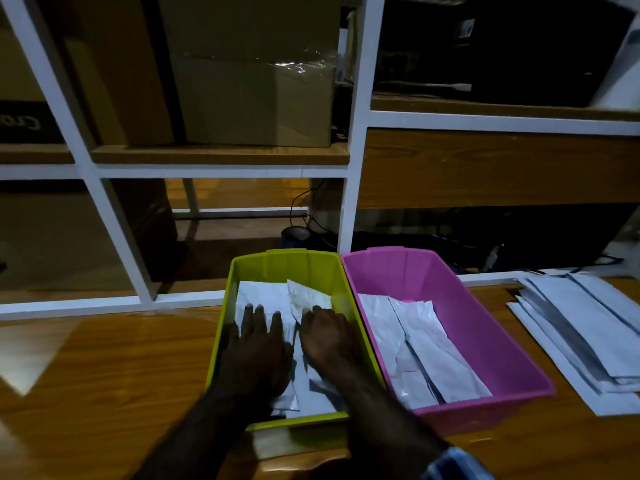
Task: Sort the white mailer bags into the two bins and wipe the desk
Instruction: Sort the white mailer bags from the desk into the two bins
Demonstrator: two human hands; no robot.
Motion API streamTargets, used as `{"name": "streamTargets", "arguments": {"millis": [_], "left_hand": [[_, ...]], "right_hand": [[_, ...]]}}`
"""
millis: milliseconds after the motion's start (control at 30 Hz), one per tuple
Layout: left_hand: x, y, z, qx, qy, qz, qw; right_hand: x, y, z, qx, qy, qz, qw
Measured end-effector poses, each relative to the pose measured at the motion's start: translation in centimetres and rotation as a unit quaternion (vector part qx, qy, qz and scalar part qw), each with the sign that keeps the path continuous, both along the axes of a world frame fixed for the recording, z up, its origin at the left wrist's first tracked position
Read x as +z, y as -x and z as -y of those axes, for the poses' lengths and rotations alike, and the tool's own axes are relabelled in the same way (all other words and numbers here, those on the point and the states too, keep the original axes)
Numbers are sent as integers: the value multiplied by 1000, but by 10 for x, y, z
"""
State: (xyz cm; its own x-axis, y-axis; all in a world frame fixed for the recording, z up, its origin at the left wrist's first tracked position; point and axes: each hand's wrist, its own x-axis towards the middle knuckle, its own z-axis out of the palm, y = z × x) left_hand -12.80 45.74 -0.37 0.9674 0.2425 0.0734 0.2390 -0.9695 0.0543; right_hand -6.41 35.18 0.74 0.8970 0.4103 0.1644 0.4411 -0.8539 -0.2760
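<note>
**Pressing mailers flat in the green bin**

Sorting step in hand, by the look of it: both hands down inside the lime-green rectangular plastic bin (242, 268), settling its load. Left hand (258, 344) spread flat, fingers straight, palm down on the white, crinkled plastic mailer bags (266, 296) lying in that bin. Right hand (327, 336) beside it at about 3 o'clock, knuckles up, fingers bent over a mailer's edge; whether pinching or merely pressing cannot be told from here.

Touching the green bin on its 3 o'clock side, a pink rectangular plastic bin (485, 313), already holding a few white mailers with dark seal strips (426, 348), laid lengthwise and overlapping. Farther toward 3 o'clock, well apart from the bins, a loose fanned stack of unsorted white mailers (581, 327) flat on the brown wood-grain table (104, 375).

Mailers thin, glossy, slippery-looking, slightly creased; likely to slide off one another when lifted.

Next move, as a judgement: hands out of the green bin, reach toward 3 o'clock for the top mailer of the stack, then into whichever bin suits. Wiping not yet begun; no cloth in sight.
</note>
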Motion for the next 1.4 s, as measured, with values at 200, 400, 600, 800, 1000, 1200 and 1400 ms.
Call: {"name": "streamTargets", "arguments": {"millis": [200,400,600,800,1000,1200,1400], "left_hand": [[-4,-18,-10,-13,9,-96,995],[-24,-24,-9,12,53,-83,995],[-74,-37,-16,-4,88,-40,995],[-79,-32,-13,-25,68,-47,996],[-93,-40,-21,-27,80,-46,995],[-92,-42,-22,-41,74,-49,995],[-73,-38,-18,-28,47,-113,992]], "right_hand": [[-6,-16,-2,71,7,-15,997],[-24,-31,-2,85,18,-184,979],[-62,-29,-9,47,41,-216,974],[-72,-28,-4,53,62,-211,974],[-67,-36,-1,69,82,-227,968],[-81,-34,-6,54,84,-213,972],[-61,-35,-6,51,81,-244,965]]}}
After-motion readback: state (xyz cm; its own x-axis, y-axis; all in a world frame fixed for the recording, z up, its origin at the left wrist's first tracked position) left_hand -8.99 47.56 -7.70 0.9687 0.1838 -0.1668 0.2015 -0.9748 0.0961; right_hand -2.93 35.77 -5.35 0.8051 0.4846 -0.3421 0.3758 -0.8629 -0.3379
